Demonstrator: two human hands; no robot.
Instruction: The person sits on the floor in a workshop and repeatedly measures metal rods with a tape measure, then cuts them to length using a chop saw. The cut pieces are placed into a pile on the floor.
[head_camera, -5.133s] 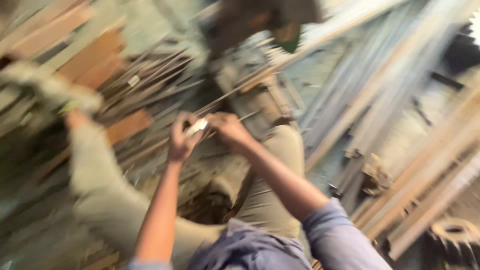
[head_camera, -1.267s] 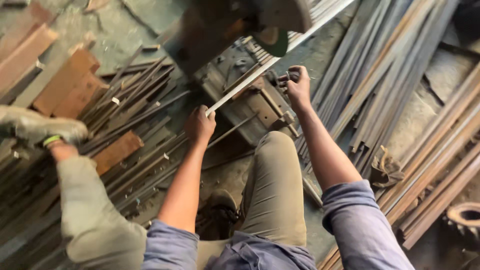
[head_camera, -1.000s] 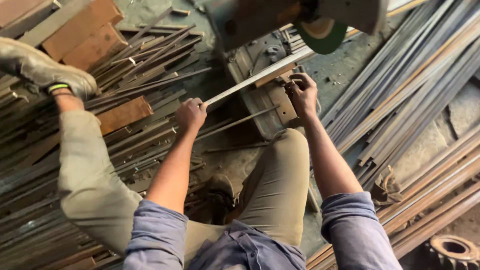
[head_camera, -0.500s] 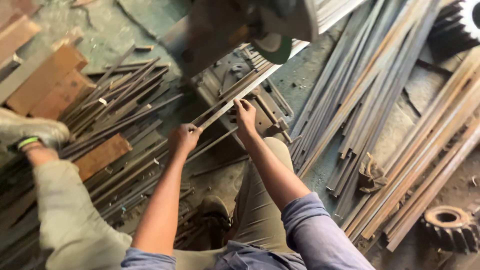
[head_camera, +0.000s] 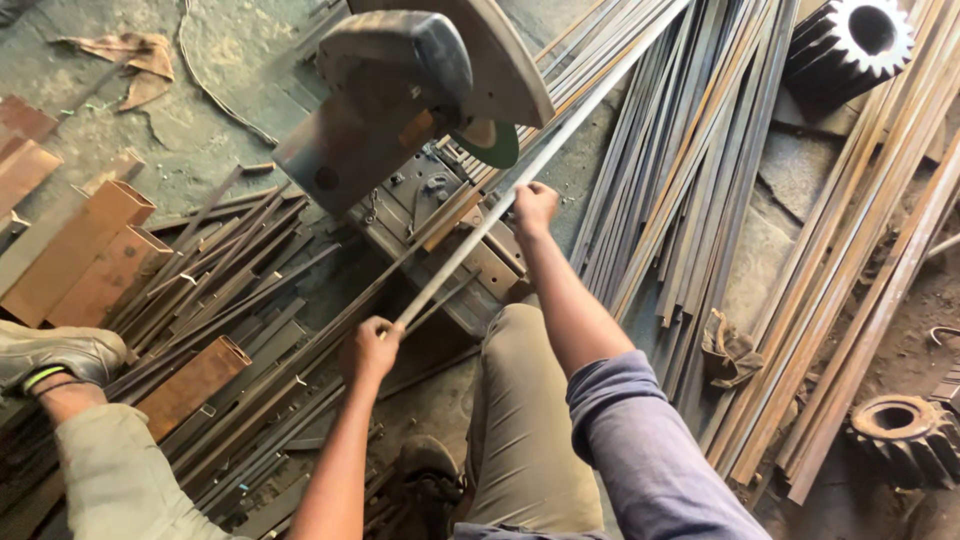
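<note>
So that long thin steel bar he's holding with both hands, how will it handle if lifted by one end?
The bar looks slender and very long, so it would probably sag and whip. Its flat faces suggest it won't roll. The left hand and right hand hold it well apart, likely steadying it.

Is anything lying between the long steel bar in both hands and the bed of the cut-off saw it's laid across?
Nothing visible. The steel bar runs from the left hand past the right hand, across the saw bed below the raised blade guard.
</note>
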